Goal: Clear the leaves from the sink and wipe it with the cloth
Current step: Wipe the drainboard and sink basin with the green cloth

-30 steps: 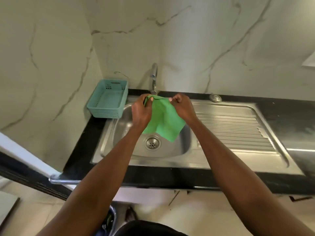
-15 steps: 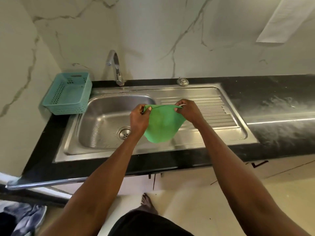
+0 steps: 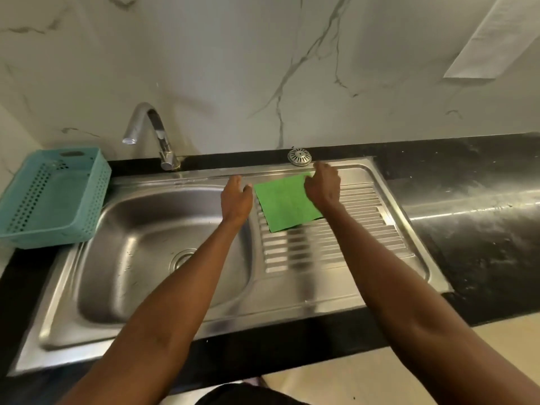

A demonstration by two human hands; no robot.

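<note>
The green cloth (image 3: 287, 202) lay flat on the sink (image 3: 306, 290) drainboard. Your left hand (image 3: 236, 200) was open at its 9 o'clock edge; your right hand (image 3: 323, 187), fingers loose, rested at its 2 o'clock corner.

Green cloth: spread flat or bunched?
Spread flat: the green cloth lies as a square on the sink's ribbed drainboard.

Soft, even daylight, mild glare on the steel sink (image 3: 309, 302), wide-angle bending at edges, slight motion blur.
</note>
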